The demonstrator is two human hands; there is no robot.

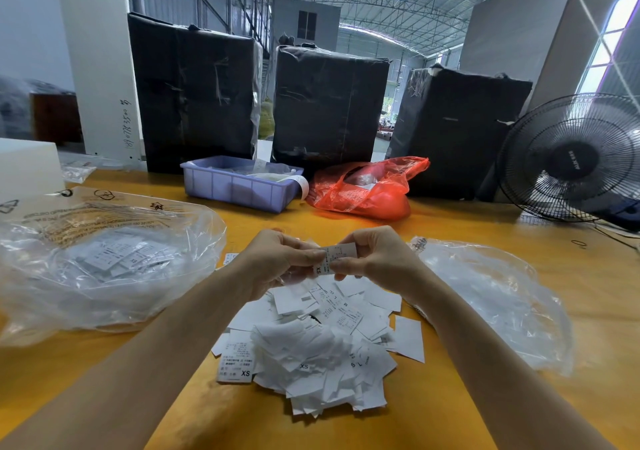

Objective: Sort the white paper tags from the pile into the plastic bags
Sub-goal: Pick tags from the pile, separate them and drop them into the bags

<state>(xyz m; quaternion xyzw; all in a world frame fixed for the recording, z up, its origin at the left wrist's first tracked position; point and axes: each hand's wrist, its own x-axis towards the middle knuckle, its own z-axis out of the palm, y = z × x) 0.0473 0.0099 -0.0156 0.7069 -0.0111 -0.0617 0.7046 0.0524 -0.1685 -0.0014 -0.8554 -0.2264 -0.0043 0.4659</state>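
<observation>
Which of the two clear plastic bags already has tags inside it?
The left bag: white tags marked XS show through its plastic. The right bag shows no tags inside, as far as its crumpled plastic lets one see.

Loose pile of white paper tags (311, 349) on yellow table, sizes XS, S, L, M printed. One XS tag (334, 259) held above pile. Clear bag at left (104, 269) holds tags; clear bag at right (491, 304), crumpled, lying flat.

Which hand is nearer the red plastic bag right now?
Right. The right hand sits just in front of the red plastic bag, slightly to its right; the left hand is farther off to the left. Both pinch one tag.
</observation>
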